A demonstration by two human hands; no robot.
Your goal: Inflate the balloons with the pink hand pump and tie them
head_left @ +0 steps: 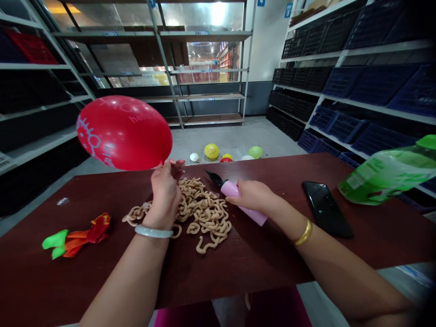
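Note:
An inflated red balloon (127, 131) with printed writing is held up at its neck by my left hand (166, 184), whose fingers are pinched around it. My right hand (254, 195) wraps around a pink balloon pump (235, 190) with a black nozzle, which lies low over the table, pointing away to the left. Between my hands spreads a heap of beige, curly snack-like pieces (204, 209) on the brown table (265, 263). Left of my left wrist lie several flat balloons in green, orange and red (81, 236).
At the right are a black phone (327, 209) and a green-labelled bottle (388, 175). Beyond the table's far edge, several inflated balloons, one a yellow balloon (211, 151), rest on the floor. Metal shelves (204, 97) stand behind; shelves with dark blue crates (369, 86) line the right.

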